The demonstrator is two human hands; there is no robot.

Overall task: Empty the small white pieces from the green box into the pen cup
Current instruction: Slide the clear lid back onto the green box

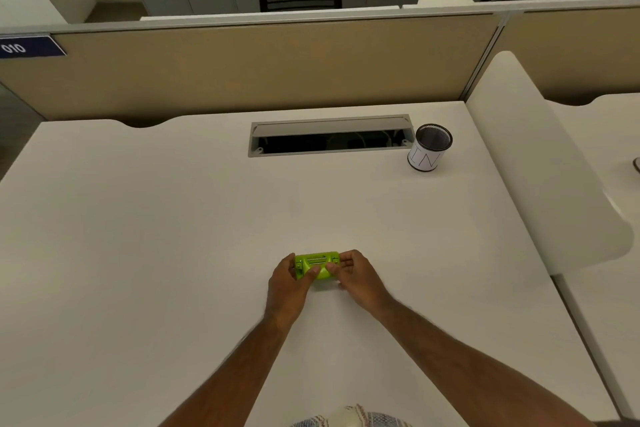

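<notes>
A small bright green box [317, 263] sits low over the white desk [173, 236], held between both hands. My left hand [289, 282] grips its left end with the thumb across the front. My right hand [356, 276] grips its right end. The box looks closed; no white pieces show. The pen cup [429, 147], black mesh with a white paper label around its lower part, stands upright at the far right of the desk, well away from the hands.
An open cable slot [329, 137] with a grey flap lies in the desk just left of the cup. A beige partition [242, 69] closes the back. A white side divider [540, 166] runs along the right edge.
</notes>
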